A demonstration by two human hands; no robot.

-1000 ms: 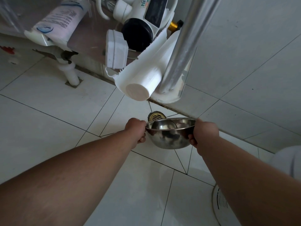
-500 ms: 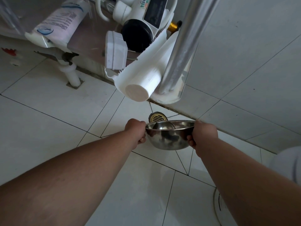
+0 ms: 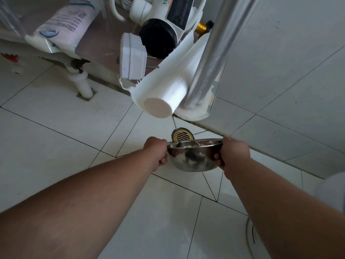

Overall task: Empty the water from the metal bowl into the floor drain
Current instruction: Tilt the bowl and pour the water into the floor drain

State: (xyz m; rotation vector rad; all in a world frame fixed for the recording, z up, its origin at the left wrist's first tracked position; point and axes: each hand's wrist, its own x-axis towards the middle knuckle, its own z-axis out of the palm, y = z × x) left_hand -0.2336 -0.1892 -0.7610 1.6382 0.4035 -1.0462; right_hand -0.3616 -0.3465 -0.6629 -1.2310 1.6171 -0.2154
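Observation:
I hold a shiny metal bowl (image 3: 194, 157) over the white tiled floor, gripped at both sides of its rim. My left hand (image 3: 155, 150) clasps the left edge and my right hand (image 3: 234, 153) clasps the right edge. The bowl tips away from me, so I see mostly its outer wall and only a sliver of the inside. A round brass floor drain (image 3: 182, 135) with a slotted grate lies in the floor just beyond the bowl's far rim, near the wall. I cannot make out any water.
A white pipe end (image 3: 160, 103) and a metal pole (image 3: 209, 58) hang above the drain. A white drain pipe (image 3: 83, 86) enters the floor at the left. A white round object (image 3: 251, 238) sits at the lower right.
The bowl has tilted further away from me, its far rim dropping toward the drain; less of its inside shows. Both hands keep their grip.

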